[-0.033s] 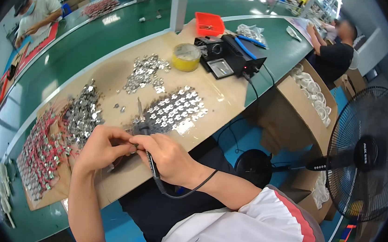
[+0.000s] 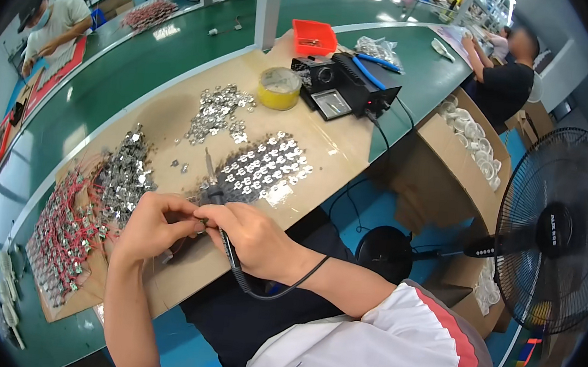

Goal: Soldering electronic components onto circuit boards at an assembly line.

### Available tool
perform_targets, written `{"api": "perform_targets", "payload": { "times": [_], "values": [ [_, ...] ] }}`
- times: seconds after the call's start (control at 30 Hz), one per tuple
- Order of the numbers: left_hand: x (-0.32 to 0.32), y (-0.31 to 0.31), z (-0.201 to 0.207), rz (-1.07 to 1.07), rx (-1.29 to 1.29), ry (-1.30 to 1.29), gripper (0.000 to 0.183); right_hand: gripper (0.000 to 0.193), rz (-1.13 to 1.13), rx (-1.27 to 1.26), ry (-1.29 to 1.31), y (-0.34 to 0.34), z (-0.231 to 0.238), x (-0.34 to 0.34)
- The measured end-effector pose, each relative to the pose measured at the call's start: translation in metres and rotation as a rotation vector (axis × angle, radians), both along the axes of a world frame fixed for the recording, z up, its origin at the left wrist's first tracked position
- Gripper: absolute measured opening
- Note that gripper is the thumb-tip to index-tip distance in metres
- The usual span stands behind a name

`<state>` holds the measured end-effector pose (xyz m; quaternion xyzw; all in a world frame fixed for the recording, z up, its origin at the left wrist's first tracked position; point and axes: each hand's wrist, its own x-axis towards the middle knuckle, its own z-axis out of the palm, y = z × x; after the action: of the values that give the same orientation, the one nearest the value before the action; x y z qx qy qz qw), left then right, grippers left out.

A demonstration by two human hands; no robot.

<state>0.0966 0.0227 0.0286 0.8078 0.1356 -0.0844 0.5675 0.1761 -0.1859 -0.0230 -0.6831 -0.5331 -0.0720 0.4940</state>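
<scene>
My left hand (image 2: 151, 230) is closed in a pinch at the table's near edge, on a tiny part mostly covered by the fingers. Against its fingertips rest those of my right hand (image 2: 254, 240), which is wrapped round a soldering iron (image 2: 215, 193). The iron's tip points away from me, and its black cable loops below my right wrist. Just beyond the hands, small silver metal pieces (image 2: 265, 170) lie in rows. A loose heap of similar pieces (image 2: 217, 114) is farther back. Left of my left hand are piled silver parts (image 2: 127, 174) and parts with red wires (image 2: 62, 235).
A black soldering station (image 2: 349, 86), a yellow tape roll (image 2: 279, 89) and a red bin (image 2: 314, 38) stand at the back of the cardboard (image 2: 166, 111). Right of the table are a carton of white rings (image 2: 471, 140) and a fan (image 2: 551, 229). Co-workers sit far left and right.
The whole view has shifted very slightly. Both hands and the soldering iron keep the same pose.
</scene>
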Motion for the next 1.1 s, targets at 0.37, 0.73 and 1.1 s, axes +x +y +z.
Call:
{"api": "perform_targets", "payload": {
  "times": [0.37,0.73,1.1],
  "values": [
    [0.006,0.004,-0.010,-0.026,-0.043,-0.071,0.013,0.036,0.149,0.059,-0.051,0.010,0.005,0.041],
    [0.015,-0.004,-0.025,0.300,0.084,-0.115,0.012,0.040,0.042,0.056,-0.053,0.001,-0.003,0.027],
    [0.020,-0.018,-0.030,0.161,0.724,-0.408,0.011,0.041,0.085,0.116,0.095,-0.020,0.001,0.065]
  ]
}}
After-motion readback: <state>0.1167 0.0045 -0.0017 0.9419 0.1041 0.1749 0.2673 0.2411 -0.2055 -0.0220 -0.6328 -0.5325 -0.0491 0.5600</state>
